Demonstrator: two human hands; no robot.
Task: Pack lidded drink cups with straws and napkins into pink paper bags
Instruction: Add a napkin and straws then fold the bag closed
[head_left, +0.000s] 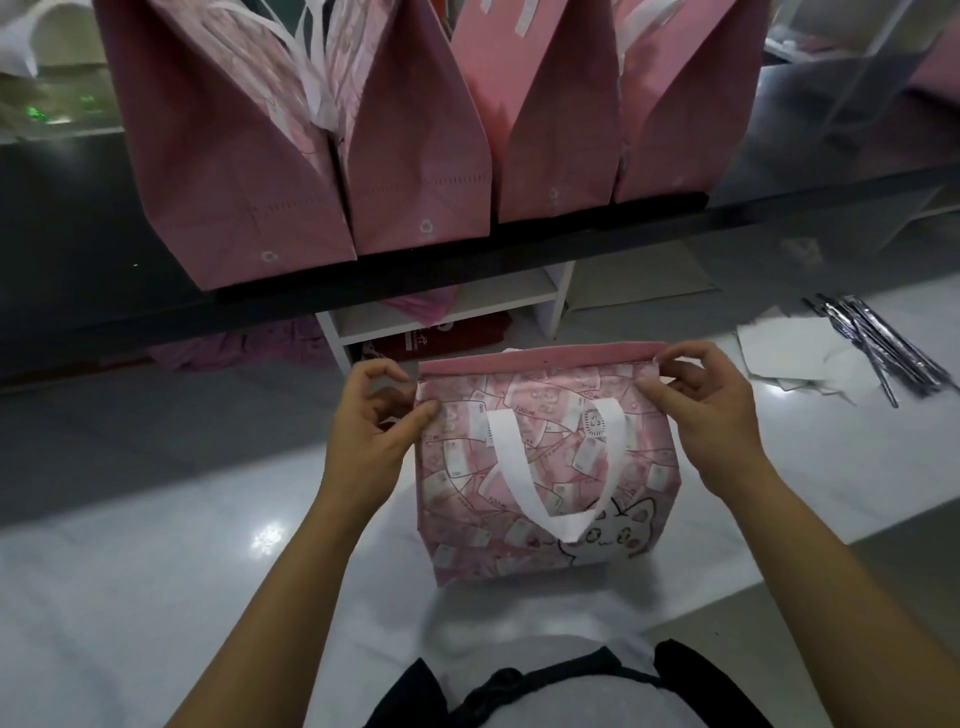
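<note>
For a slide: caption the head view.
Left hand and right hand pinch the top corners of a pink cat-print bag on the counter; four pink bags line the shelf behind.

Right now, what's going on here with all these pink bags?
A person holds a pink printed bag upright on the white counter; the left hand pinches its top left corner, the right hand its top right corner. Its white handle hangs down the front. Four more pink bags stand in a row on the dark shelf behind. Wrapped straws and white paper lie to the right. No cup shows.

Dim, soft picture; edges bowed, corners blurred.
</note>
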